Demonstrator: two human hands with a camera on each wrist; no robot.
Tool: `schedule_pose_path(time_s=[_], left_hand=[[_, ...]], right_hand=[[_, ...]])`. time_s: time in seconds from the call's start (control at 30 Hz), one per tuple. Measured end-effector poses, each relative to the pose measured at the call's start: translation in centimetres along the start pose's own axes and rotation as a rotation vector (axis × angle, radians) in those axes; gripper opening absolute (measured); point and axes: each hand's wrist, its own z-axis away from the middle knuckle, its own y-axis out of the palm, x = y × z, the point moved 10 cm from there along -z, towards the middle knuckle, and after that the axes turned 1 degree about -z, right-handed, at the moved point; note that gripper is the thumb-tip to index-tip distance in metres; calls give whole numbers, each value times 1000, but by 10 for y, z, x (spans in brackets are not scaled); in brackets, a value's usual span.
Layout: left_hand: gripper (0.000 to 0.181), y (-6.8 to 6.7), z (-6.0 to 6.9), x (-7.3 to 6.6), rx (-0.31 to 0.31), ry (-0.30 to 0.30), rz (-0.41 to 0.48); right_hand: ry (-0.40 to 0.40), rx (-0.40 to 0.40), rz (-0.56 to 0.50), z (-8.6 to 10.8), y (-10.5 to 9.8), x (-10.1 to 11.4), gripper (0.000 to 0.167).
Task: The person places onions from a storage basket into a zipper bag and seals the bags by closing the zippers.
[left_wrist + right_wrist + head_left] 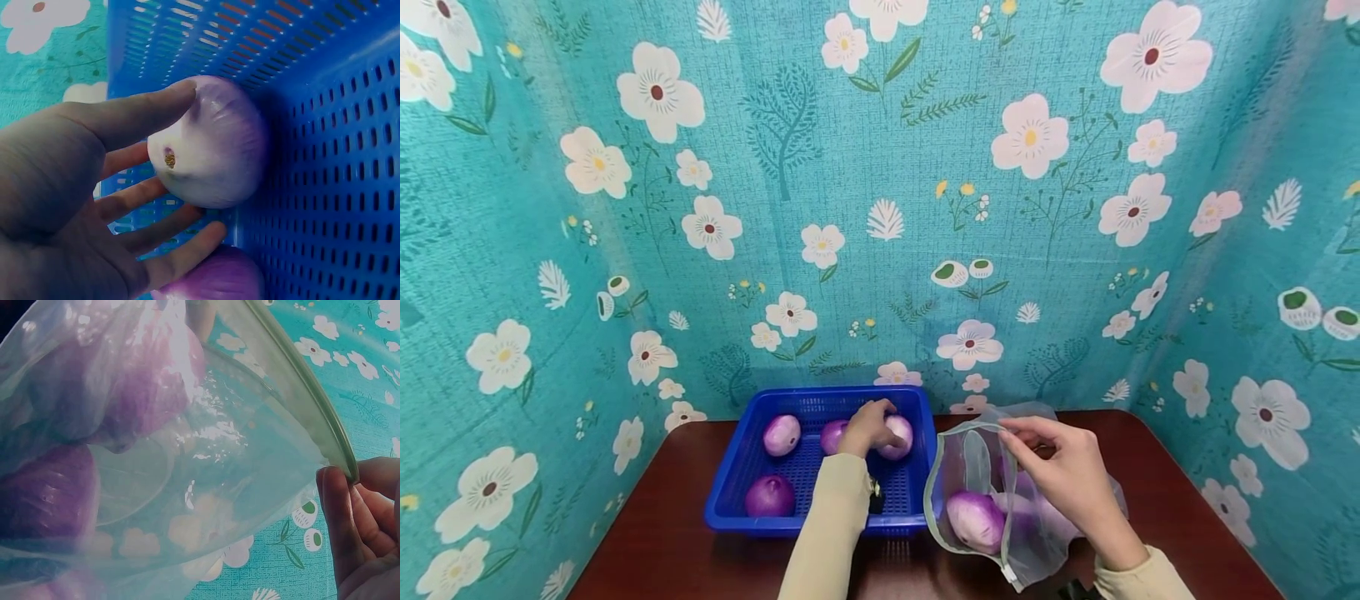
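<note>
Inside the blue basket (722, 483), at its right part, my left hand (867, 429) grips a purple-and-white onion (215, 144). The left wrist view shows the thumb on top of this onion and fingers reaching behind it; their tips are partly hidden. Just below those fingers lies another purple onion (219, 275). My right hand (1063, 467) pinches the upper rim of a clear zip bag (951, 454) between thumb and fingers, and its mouth gapes toward the basket. Through the film I see a purple onion (976, 521) near the mouth and more behind it, blurred by the plastic.
Two further onions sit at the basket's left side, one at the back (782, 435) and one at the front (770, 497). Basket and bag stand side by side on a dark red-brown table (647, 533). Flowered teal cloth (865, 275) rises behind and on both sides.
</note>
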Motion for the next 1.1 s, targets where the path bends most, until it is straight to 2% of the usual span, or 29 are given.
schedule_pose_path(time_s=[0.23,0.4,0.53,0.67,0.83,0.97,1.1], left_hand=[[64,10,-2,-5,21,1,-116],[68,18,-1,-8,94,-7,-188],[69,25,1,-6,138,-23,-201],[72,29,0,-1,130,-42,-176],[91,24,6,-7,134,-60,-144],[99,23,5,-6,145,-77,-177],[99,18,1,-7,110,-52,-212]], right_hand=[[9,1,-6,0,-1,0,16],[18,1,-12,0,-2,-1,15],[15,3,-7,1,-2,-1,15],[13,6,-8,2,-2,-2,14],[21,3,-9,2,-4,-1,15],[22,6,-12,1,-4,-1,15],[27,8,-13,1,-4,-2,14]])
